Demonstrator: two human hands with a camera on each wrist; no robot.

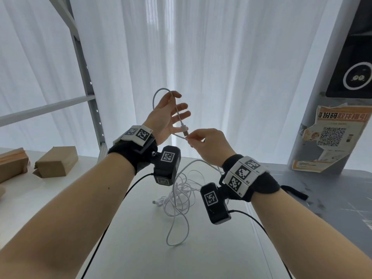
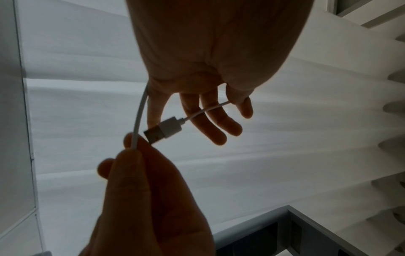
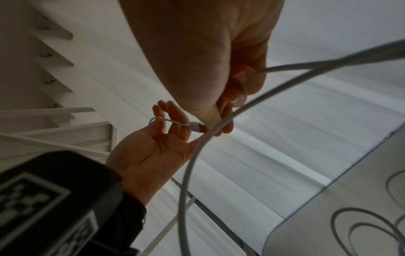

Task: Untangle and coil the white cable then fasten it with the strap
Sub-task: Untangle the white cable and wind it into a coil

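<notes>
cable: smooth white plastic | plug: white plastic, metal tip | table: smooth matt white | boxes left of cable: brown cardboard | curtain behind: sheer white cloth

Black wrist wraps carry checkered tags and cameras.

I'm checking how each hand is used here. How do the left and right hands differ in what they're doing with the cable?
The left hand is raised with fingers spread, the white cable looped over it; the right hand sits lower, fingers curled, pinching the cable beside the USB plug. Both touch the same cable above the table.
</notes>
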